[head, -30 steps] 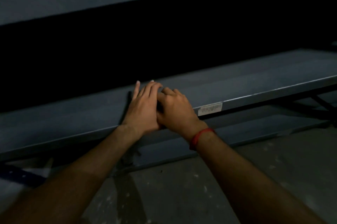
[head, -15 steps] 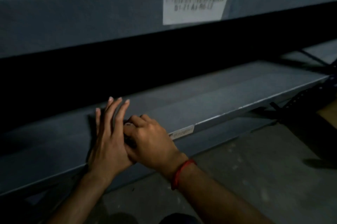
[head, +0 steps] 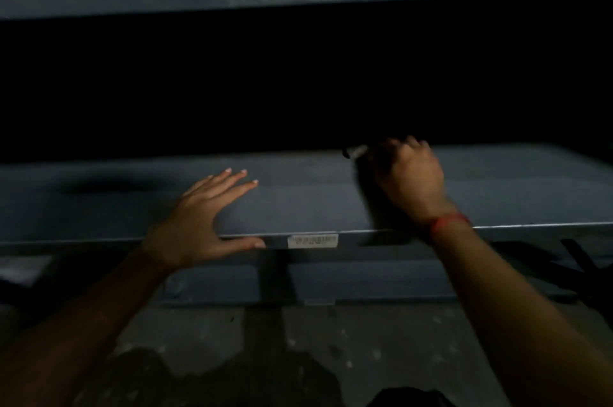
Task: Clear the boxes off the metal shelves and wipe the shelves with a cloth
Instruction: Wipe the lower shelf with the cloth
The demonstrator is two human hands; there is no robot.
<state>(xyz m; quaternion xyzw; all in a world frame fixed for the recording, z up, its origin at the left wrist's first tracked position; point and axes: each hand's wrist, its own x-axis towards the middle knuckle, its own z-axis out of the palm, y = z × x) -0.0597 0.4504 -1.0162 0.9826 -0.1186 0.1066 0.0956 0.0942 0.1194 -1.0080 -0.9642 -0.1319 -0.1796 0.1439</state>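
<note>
Two hands on the shelf (head: pixel 514 187), which runs left-right: left hand (head: pixel 202 217) spread flat at the front edge, right hand (head: pixel 409 177) farther in, clutching a dark cloth (head: pixel 366 187) (blurred).

Grey-blue metal shelf (head: pixel 298 204) runs L to R across the view, back part lost in dark. Left hand (head: pixel 195 224) lies flat on it near the front edge, fingers spread, thumb along the lip. Right hand (head: pixel 411 177) sits further back & to the R, fingers curled round a dark cloth (head: pixel 368 194), blurred, which touches the shelf top. Small barcode label (head: pixel 312 240) on the front lip, btwn the hands. Lower shelf (head: pixel 365 284) just under; speckled concrete floor (head: pixel 381 350) below.
</note>
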